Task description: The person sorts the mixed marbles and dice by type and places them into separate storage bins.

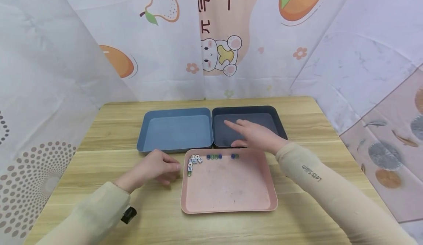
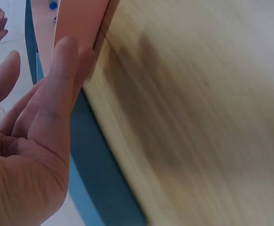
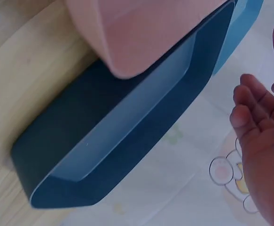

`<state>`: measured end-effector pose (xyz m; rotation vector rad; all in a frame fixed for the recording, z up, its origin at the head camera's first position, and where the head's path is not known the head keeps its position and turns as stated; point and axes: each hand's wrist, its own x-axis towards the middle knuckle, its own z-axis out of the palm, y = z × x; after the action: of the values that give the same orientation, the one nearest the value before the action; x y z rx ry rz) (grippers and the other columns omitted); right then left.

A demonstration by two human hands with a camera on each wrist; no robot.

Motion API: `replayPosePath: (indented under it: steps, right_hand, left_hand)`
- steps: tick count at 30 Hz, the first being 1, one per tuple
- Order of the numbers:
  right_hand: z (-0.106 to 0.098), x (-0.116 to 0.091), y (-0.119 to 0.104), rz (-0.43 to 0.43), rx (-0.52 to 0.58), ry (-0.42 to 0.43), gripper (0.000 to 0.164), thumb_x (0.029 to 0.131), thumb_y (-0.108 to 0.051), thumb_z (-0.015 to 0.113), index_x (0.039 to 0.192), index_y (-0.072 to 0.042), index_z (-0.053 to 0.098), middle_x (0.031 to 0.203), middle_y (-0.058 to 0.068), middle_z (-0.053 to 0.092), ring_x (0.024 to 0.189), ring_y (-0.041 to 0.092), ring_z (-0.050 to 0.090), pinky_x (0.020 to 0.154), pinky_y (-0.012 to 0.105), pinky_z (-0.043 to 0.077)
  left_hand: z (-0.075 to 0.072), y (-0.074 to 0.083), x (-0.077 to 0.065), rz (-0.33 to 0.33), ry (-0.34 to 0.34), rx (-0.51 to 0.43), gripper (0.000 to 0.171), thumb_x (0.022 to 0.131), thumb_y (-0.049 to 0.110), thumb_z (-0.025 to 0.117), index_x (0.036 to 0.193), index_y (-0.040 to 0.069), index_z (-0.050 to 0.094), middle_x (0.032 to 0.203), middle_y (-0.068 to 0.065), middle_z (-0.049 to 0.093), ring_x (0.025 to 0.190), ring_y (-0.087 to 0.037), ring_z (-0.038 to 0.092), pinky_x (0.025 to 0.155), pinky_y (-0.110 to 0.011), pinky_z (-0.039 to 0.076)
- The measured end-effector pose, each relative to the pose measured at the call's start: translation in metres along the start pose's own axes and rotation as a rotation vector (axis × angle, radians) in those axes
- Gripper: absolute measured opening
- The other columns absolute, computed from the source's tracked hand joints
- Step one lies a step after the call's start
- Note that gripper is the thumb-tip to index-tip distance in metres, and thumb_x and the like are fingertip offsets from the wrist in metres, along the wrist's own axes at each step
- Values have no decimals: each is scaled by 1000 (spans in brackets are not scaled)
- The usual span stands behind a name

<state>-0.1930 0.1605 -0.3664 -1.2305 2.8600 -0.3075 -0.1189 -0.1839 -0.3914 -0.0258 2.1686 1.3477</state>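
A pink tray (image 1: 228,186) lies in front of me in the head view. White dice (image 1: 194,160) cluster in its far left corner, with a green bead (image 1: 189,173) below them. Along its far wall sit several blue and green beads (image 1: 214,157) and, further right, another blue bead (image 1: 233,156) beside a green one. My left hand (image 1: 160,167) is at the tray's left wall, fingers loosely extended and holding nothing; whether its fingertips touch the wall I cannot tell. Above the dark navy tray (image 1: 222,131) hovers my right hand (image 1: 255,134), empty, its fingers spread.
A blue tray (image 1: 178,133) stands left of the navy one, their sides together, both behind the pink tray. All three are on a wood-grain table (image 1: 112,138). A printed curtain (image 1: 158,61) hangs behind the table. A black object (image 1: 129,215) shows at the left wrist.
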Motion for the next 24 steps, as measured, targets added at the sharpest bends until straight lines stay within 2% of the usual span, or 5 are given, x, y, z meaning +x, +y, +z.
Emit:
replayPosePath:
  steps: [4, 8, 11, 20, 24]
  right_hand:
    - [6, 6, -11, -28, 103, -55, 70, 89, -42, 61, 147, -20, 30, 122, 8, 54, 96, 15, 59, 83, 32, 49]
    - [13, 16, -20, -78, 191, -114, 67, 88, -39, 62, 145, -18, 34, 95, -5, 55, 78, 5, 53, 70, 24, 48]
    - [18, 23, -25, -109, 262, -163, 66, 87, -35, 64, 144, -17, 36, 82, -10, 51, 67, 5, 49, 61, 21, 45]
    - [35, 33, -36, -34, 568, -344, 62, 88, -30, 65, 143, -20, 38, 76, 0, 58, 49, 20, 53, 53, 24, 48]
    - [40, 35, -41, 1, 660, -398, 61, 90, -28, 63, 144, -19, 36, 77, 7, 60, 51, 26, 58, 51, 30, 51]
  left_hand:
    - [-2, -6, 8, -35, -81, -117, 35, 83, 23, 71, 108, -1, 67, 93, -18, 68, 84, -30, 67, 66, -42, 57]
    - [-3, -9, 14, -54, -141, -211, 38, 84, 21, 71, 110, -6, 64, 94, -21, 67, 83, -34, 67, 69, -46, 55]
    - [-4, -10, 17, -60, -164, -243, 39, 84, 19, 70, 111, -7, 63, 92, -23, 67, 80, -35, 67, 70, -48, 55]
    - [0, -19, 26, -73, -182, -282, 32, 86, 14, 67, 109, -8, 63, 92, -25, 67, 79, -34, 67, 69, -48, 55]
    - [1, -22, 29, -87, -180, -293, 31, 85, 14, 69, 108, -7, 64, 92, -24, 67, 80, -33, 67, 69, -47, 55]
